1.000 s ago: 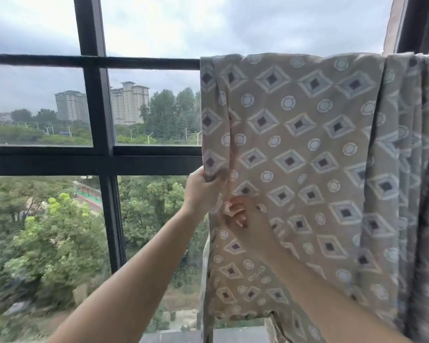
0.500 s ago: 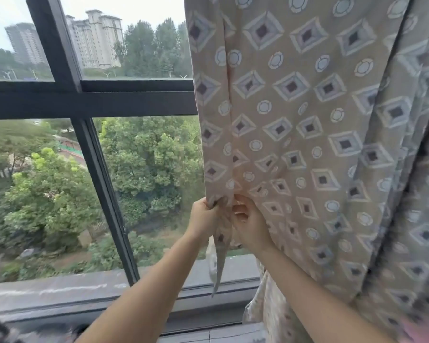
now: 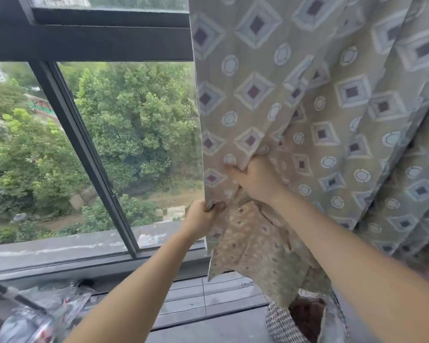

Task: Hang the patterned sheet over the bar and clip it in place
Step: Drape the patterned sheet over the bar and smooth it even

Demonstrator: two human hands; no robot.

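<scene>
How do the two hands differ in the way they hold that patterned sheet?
The left hand sits lower than the right hand. The left hand fists the sheet at its outer edge; the right hand bunches cloth further in. Both grip the same sheet.

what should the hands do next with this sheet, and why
Probably tug the edge downward with the left hand to flatten it: the patterned sheet bunches where the right hand grips it, and loose folds show a paler side below both hands.
</scene>
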